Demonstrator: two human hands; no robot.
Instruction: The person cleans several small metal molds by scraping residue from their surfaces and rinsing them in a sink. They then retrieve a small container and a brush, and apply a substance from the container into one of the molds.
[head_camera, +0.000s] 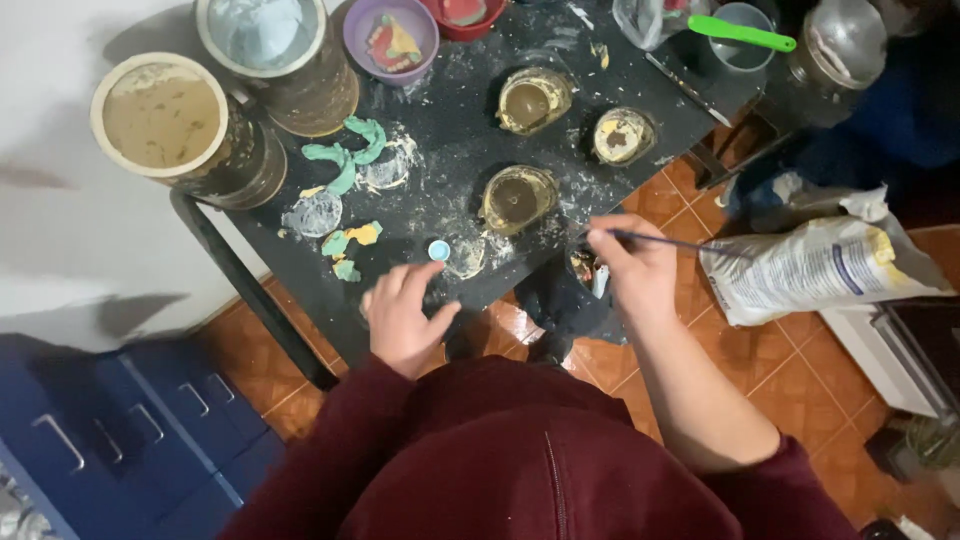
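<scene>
Thin brush (672, 240) pinched in right hand (635, 268) at near right edge of black table (460, 130). Long axis nearly level across the scene, handle end pointing right and slightly near, other end hidden in the fingertips. Right hand curled, knuckles up, forearm running back near and right into a rolled maroon sleeve (560, 460). Just beside it, a small dark container (587, 270) at the table edge.

Left hand (403, 318) resting palm down on near table edge, fingers loosely spread, holding nothing. Small blue cap (439, 250) just beyond its fingertips. Farther off: round glass moulds (517, 197) filled with brownish material, green and yellow scraps (345, 243), two large tins (170, 125) at far left.
</scene>
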